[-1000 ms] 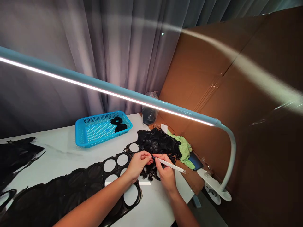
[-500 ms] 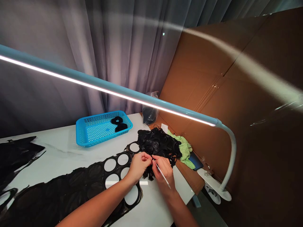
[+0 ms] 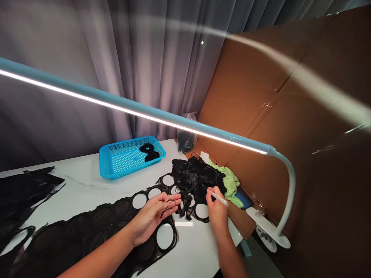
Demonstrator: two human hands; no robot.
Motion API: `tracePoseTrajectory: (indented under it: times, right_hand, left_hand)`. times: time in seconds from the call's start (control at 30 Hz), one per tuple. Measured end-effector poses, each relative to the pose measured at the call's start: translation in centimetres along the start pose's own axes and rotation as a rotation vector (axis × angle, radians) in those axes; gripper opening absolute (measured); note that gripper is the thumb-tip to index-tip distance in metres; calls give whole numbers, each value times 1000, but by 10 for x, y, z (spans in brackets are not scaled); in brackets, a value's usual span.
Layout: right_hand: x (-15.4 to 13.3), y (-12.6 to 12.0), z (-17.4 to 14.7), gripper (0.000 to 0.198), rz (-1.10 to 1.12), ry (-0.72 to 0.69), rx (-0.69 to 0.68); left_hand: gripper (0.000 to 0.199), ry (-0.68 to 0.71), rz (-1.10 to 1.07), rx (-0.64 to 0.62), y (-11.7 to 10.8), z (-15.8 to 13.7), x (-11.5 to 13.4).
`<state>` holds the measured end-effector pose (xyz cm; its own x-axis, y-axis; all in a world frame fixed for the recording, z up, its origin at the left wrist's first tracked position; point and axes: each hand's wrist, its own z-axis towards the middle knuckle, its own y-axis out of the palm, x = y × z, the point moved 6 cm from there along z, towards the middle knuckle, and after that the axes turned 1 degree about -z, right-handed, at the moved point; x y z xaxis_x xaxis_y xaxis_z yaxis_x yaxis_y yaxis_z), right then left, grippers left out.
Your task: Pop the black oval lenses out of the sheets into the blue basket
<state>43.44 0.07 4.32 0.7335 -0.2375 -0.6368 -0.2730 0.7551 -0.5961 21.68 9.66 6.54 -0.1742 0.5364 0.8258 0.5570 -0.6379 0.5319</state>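
My left hand (image 3: 155, 216) is turned palm up over the black perforated sheet (image 3: 101, 224), its fingers stretched out. A thin dark ring (image 3: 162, 212) seems held between thumb and fingers, partly hidden. In my right hand (image 3: 218, 208) is a slender white stick-like tool (image 3: 218, 197), gripped between thumb and fingers. That hand is at the right end of the sheet, close beside a heap of black rubbery scraps (image 3: 198, 173). Round holes in the sheet show the white table (image 3: 191, 243) beneath; other circles are filled with dark film.
A blue plastic basket (image 3: 106, 166) behind the sheet holds several black rings. More black sheet (image 3: 26, 189) lies at the left. A green cloth (image 3: 230, 179) is beside the heap. A lit lamp bar (image 3: 139, 110) crosses above the table, its clamp (image 3: 269, 227) at the right edge.
My hands, which were together, have moved apart. The left went left and turned palm up with fingers straightened. The right went right with the white tool. The view shifted slightly.
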Motion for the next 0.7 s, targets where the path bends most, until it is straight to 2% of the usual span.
tracePoseTrajectory:
  times: [0.13,0.3,0.4,0.7]
  right_hand:
    - [-1,-4,-1,21,-23,-49,35]
    - [-21,-19,-6,22,-10,-94,133]
    - [-28,-19,-9,22,43,-102,105]
    - [-25,-12,-14,22,117,-87,51]
  left_hand:
    - [5,-44,-229,-13,-12,-37,8]
    - [8,-112,-279,105,-24,-66,10]
    - [11,-107,-316,142,-30,-74,12]
    - [39,-87,-433,168,-42,-78,8]
